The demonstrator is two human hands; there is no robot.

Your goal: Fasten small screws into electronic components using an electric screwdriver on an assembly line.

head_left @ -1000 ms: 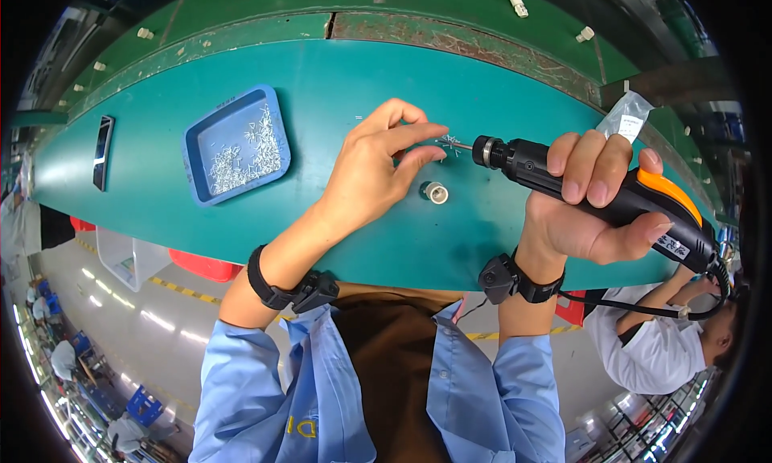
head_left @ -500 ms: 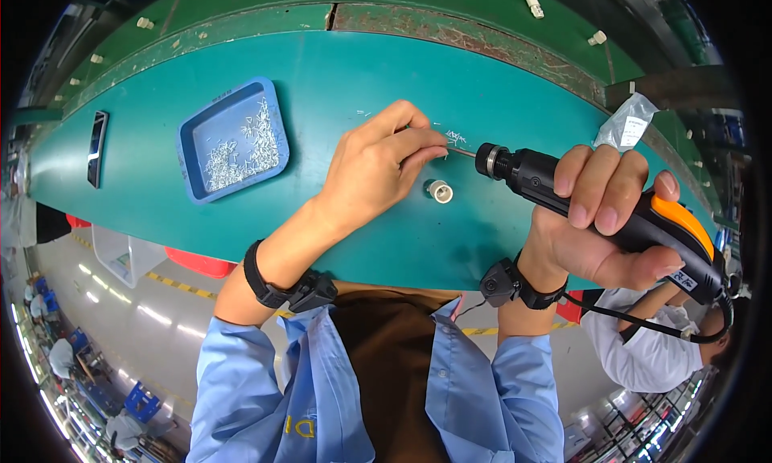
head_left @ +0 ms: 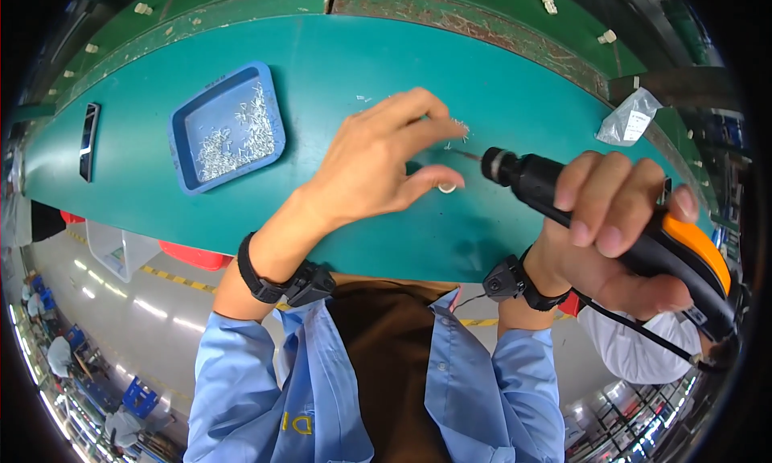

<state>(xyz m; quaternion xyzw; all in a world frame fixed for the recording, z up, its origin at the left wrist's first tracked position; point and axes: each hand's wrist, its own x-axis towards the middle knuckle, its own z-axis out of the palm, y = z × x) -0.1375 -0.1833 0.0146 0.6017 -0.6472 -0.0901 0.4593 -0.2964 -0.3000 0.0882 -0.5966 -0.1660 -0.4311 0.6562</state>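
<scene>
My right hand (head_left: 615, 222) is wrapped round a black electric screwdriver (head_left: 539, 182) with an orange lever, held almost level and pointing left. Its thin bit (head_left: 468, 153) ends near the fingers of my left hand (head_left: 382, 153). That hand is open over the bench, index finger and thumb spread apart, with nothing seen between them. Just under the thumb tip shows the rim of a small white round part (head_left: 447, 188); the rest of it is hidden. Loose small screws (head_left: 461, 129) lie beyond the index fingertip. Whether the bit carries a screw is too small to tell.
A blue tray (head_left: 279, 133) of small silver screws sits on the green bench (head_left: 362, 53), left of my hands. A phone (head_left: 88, 141) lies farther left. At the far right is a clear plastic bag (head_left: 631, 117). A cable (head_left: 635, 326) trails from the screwdriver; another person (head_left: 635, 346) sits beyond it.
My left fingers have opened from a pinch near the bit tip, and the thumb has come down over the white part. The screwdriver has shifted slightly right and down.
</scene>
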